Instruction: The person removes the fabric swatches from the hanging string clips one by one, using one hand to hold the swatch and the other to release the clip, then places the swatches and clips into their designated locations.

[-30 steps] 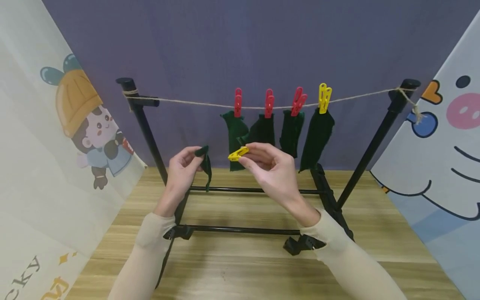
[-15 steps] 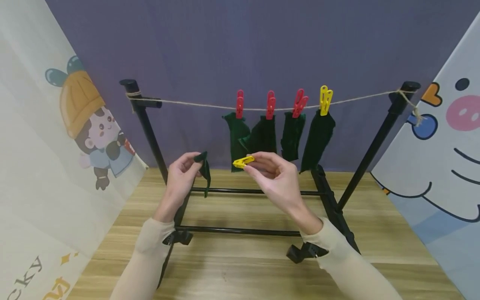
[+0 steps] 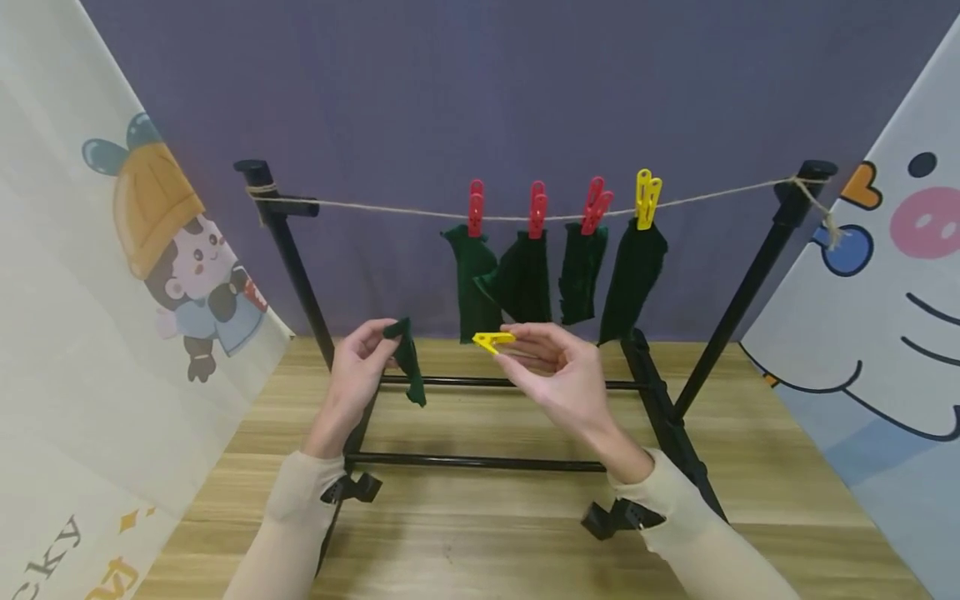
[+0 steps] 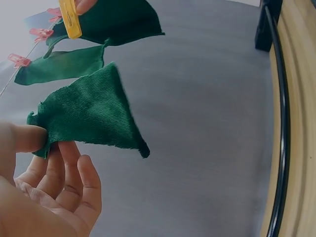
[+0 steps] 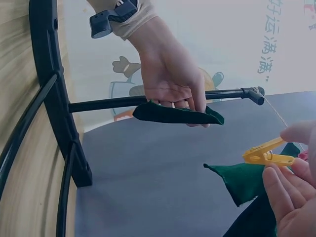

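Observation:
Between thumb and fingers, my left hand (image 3: 356, 362) pinches a small dark green cloth (image 3: 408, 367) by its top; in the left wrist view the cloth (image 4: 94, 108) spreads out from the thumb with its far end loose. My right hand (image 3: 562, 371) holds a yellow clothespin (image 3: 492, 340) by its handles, tip pointing left toward the cloth. In the right wrist view the clothespin (image 5: 264, 153) forms a V, its handles spread between thumb and fingers. A gap separates the two hands, both below the string (image 3: 397, 209).
Several green cloths hang on the string, under red clothespins (image 3: 476, 208) and one yellow clothespin (image 3: 647, 200). Black posts (image 3: 300, 267) hold the string at both ends. Low black crossbars (image 3: 480, 461) run above the wooden table (image 3: 465, 533). A grey-purple backdrop (image 3: 405, 100) stands behind.
Both hands have come down a little, the right also shifting slightly right. The held clothespin has tilted so its V shows more. The cloth in my left hand has swung and turned.

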Motion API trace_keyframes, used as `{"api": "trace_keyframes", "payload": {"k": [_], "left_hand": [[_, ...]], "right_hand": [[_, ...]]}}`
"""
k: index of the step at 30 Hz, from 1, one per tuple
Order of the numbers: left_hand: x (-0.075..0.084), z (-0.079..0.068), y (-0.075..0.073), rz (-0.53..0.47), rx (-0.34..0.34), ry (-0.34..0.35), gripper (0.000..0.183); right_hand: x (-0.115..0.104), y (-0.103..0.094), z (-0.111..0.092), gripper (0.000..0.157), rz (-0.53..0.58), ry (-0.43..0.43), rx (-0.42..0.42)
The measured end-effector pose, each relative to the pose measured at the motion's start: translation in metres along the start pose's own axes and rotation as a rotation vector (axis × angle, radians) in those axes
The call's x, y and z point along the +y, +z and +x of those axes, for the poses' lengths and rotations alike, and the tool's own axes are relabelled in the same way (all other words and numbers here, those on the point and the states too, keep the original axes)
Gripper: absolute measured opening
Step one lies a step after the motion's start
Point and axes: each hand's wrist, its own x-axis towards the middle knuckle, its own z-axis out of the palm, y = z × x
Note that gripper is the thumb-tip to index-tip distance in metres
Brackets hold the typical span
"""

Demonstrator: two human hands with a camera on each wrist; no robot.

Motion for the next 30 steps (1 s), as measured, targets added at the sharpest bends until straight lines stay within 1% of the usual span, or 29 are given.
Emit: {"api": "trace_keyframes", "payload": {"k": [7,10,14,18,25,30], "left_hand": [[-0.010,-0.008,-0.001,0.015,-0.017,-0.046,0.022],[-0.016,-0.011,-0.002,0.011,-0.040,-0.070,0.025],[-0.022,-0.014,-0.002,0.040,-0.051,-0.086,0.026],[-0.026,-0.018,-0.002,0.069,-0.055,-0.101,0.027],[-0.035,-0.025,-0.004,0.083,-0.082,-0.121,0.028],[-0.040,-0.031,-0.007,0.086,-0.093,-0.132,0.027]], "right_hand": [[0.008,-0.006,-0.011,0.033,0.026,0.034,-0.003],[0.012,-0.009,-0.015,0.032,0.064,0.071,0.005],[0.018,-0.015,-0.022,0.031,0.087,0.118,0.011],[0.024,-0.021,-0.028,0.030,0.071,0.144,0.015],[0.032,-0.030,-0.041,0.028,0.060,0.180,0.020],[0.037,-0.038,-0.053,0.026,0.050,0.231,0.016]]}}
